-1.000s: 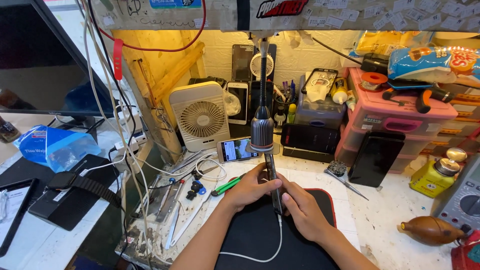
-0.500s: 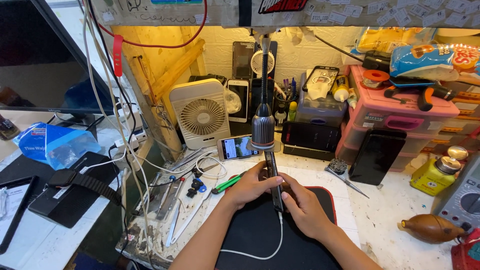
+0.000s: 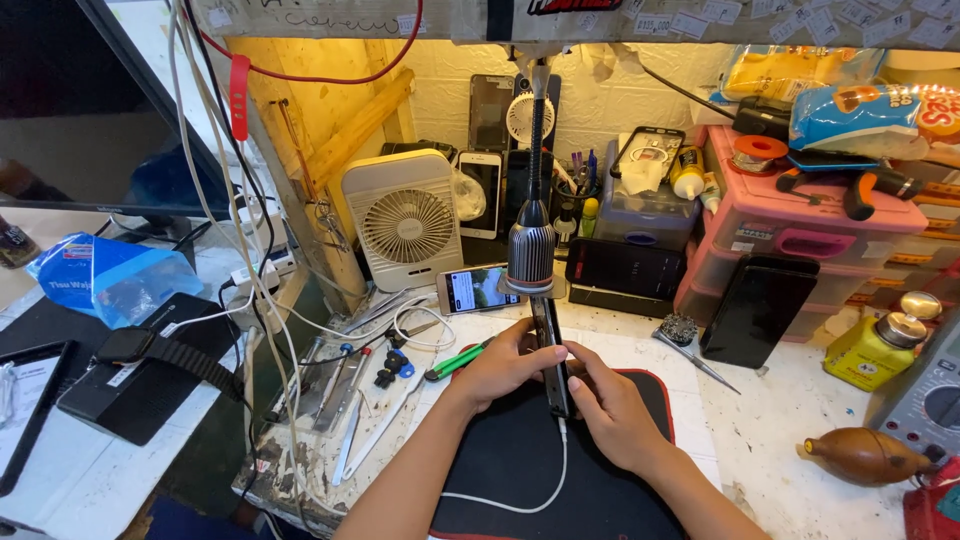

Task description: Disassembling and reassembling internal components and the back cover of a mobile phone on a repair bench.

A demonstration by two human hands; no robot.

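A dark smartphone [image 3: 553, 355] is held on its edge above a black work mat [image 3: 520, 470], right under a gooseneck lamp head [image 3: 531, 257]. My left hand [image 3: 497, 365] grips the phone's left side with fingers curled around it. My right hand [image 3: 605, 400] grips its right side lower down. A white cable [image 3: 530, 498] is plugged into the phone's near end and loops across the mat.
A small white fan [image 3: 405, 220] and another lit phone [image 3: 475, 288] lie behind. Green-handled tool [image 3: 455, 362], tweezers and screwdrivers lie left of the mat. Pink drawer box [image 3: 800, 225], black phone [image 3: 755, 310], yellow bottle [image 3: 880, 345], brown blower bulb [image 3: 865, 455] stand right. Cables hang left.
Both hands have stayed on the phone under the lamp; only slight shifts of the fingers and view are visible.
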